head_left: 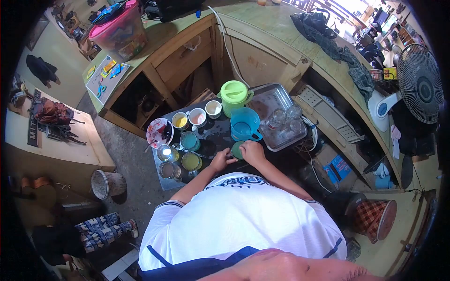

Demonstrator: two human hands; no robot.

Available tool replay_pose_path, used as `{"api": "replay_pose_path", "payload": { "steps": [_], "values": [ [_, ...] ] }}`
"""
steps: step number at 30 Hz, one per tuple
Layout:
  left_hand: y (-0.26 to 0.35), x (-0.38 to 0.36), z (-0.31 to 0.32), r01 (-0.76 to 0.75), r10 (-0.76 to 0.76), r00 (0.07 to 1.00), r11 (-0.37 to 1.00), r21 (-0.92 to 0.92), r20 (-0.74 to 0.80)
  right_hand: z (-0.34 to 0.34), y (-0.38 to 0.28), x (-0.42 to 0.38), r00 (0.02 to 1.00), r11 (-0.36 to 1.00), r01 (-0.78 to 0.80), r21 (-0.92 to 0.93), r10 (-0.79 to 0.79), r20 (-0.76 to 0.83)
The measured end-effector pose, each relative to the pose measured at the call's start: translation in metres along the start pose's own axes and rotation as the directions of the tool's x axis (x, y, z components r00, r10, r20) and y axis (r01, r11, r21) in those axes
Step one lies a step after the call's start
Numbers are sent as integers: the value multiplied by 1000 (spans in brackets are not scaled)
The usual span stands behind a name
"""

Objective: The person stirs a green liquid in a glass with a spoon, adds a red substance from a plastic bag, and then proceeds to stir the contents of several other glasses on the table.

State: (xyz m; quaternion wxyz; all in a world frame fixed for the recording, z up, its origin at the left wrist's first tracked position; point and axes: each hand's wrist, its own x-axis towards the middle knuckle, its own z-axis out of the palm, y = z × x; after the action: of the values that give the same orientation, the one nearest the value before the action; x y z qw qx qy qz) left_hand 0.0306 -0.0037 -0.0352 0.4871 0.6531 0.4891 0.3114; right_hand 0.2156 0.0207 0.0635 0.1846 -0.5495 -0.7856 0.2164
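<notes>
Close to my body on the low table stands a glass mug (237,149) with green contents. My left hand (223,160) is closed at its left side, fingers at what looks like the handle. Over the mug's right rim, my right hand (253,152) has its fingers pressed together; what they hold, if anything, is hidden. Just behind is a blue plastic measuring jug (244,124), and past it a lidded green pitcher (234,97). To the left are glass mugs of teal liquid (190,141) and yellow-green liquid (191,161), plus cups holding yellow (180,120), pink (197,117) and cream (213,109) contents.
A metal tray (272,96) with several upturned glasses (290,124) lies at the right. A patterned bowl (159,132) sits at the table's left edge. Wooden counters (185,35) surround the far side. A bucket (108,184) and another person's legs (105,232) are at the left.
</notes>
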Motion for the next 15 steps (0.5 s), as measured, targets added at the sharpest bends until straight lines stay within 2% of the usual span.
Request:
{"api": "replay_pose_path", "payload": {
  "steps": [1,3,4,6,10,12,13,15],
  "values": [
    [4,-1,-1,-1,1,1000,1000,1,0,1,0,1,1000,1000,0,0,0,-1],
    [9,-3,-2,7,-7,1000,1000,8,-13,1,-1,3,991,992,38,124,-21,-136],
    [7,-3,-1,8,-8,1000,1000,7,-14,0,-1,2,991,991,38,125,-21,-134],
    [8,-3,-2,13,-13,1000,1000,-22,-8,-2,-2,0,1000,1000,-20,-9,20,4],
    [4,-3,-1,25,-25,1000,999,48,-3,-4,-3,3,996,991,10,131,2,-91],
    [3,-2,1,1,-1,1000,1000,-12,-23,-5,-2,2,999,998,-8,-56,10,36],
    [4,-2,1,0,0,1000,1000,-12,-22,-4,-1,2,999,998,-8,-56,10,36],
    [6,-3,-1,16,-16,1000,1000,12,-14,-2,0,4,999,992,3,126,3,-51]
  ]
}}
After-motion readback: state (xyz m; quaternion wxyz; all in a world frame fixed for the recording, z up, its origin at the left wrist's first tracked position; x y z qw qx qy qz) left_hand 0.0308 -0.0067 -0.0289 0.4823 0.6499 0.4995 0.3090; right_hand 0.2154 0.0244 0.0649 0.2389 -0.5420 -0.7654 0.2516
